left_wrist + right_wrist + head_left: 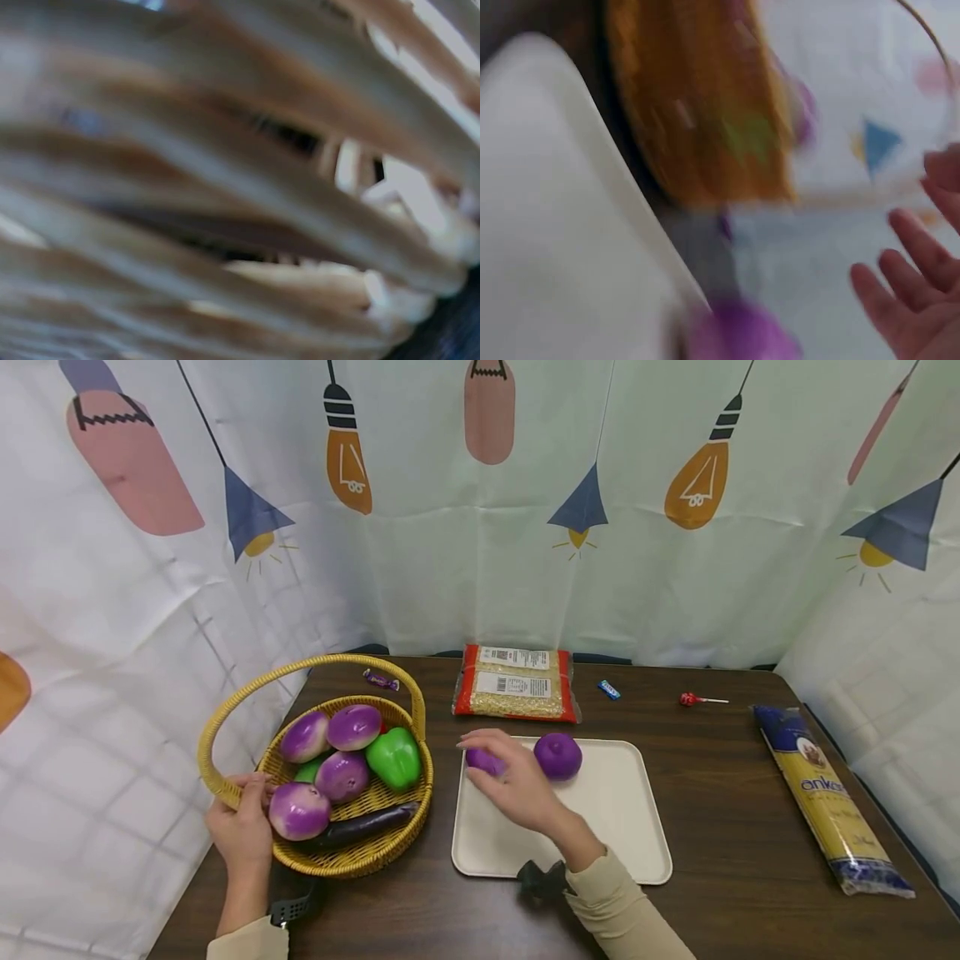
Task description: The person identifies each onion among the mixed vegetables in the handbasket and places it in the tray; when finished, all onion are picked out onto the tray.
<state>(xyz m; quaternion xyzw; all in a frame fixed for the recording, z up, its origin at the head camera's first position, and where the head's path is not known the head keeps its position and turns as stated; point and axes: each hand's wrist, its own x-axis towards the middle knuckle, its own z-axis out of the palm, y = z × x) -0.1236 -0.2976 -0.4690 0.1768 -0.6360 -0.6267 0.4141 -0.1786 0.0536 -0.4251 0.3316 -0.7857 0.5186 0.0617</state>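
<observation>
A yellow wicker basket (375, 858) with a tall handle stands on the left. My left hand (242, 831) grips its left rim by the foot of the handle, fingers partly hidden. Inside lie several round purple-and-white eggplants (300, 811), a green bell pepper (394, 758) and a long dark eggplant (367, 827). Over the white tray (615, 810), my right hand (517, 781) hovers with fingers spread and nothing held. Two round purple vegetables are on the tray: one (558, 756) in plain sight, the other (486, 762) partly behind the hand. Woven strips (225, 157) fill the blurred left wrist view.
Behind the tray lies a red-edged bag of grain (517, 683). A purple-wrapped candy (381, 680), a blue-wrapped candy (609, 690) and a red lollipop (690, 699) are along the back. A yellow-and-blue pasta packet (828, 802) lies at the right, and a curtain (465, 568) borders the table.
</observation>
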